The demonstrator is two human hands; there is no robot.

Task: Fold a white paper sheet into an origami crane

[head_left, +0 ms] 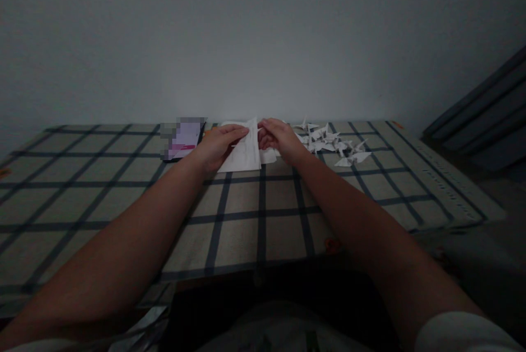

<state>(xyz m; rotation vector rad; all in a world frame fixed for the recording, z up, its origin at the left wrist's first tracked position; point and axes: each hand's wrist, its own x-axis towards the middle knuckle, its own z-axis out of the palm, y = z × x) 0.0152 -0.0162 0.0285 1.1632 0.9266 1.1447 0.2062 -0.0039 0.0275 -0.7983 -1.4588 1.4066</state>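
In the head view, my left hand (219, 146) is closed in a pinch, with thumb and fingertips on a piece of folded white paper (252, 125). Under that hand lies a flat stack of white paper sheets (242, 163), its right edge near the middle of the view. My right hand (281, 137) is just right of the stack, with fingers curled together. A sliver of white shows at its fingertips, too small to make out. Below its fingers rests a small loose white paper piece (268, 156).
Several folded white paper cranes (324, 138) lie in a pile right of my right hand. Left of the stack is a phone or tablet (184, 139) with a lit screen, partly blurred. A checkered cloth (242, 237) covers the table, which meets a plain wall (263, 39).
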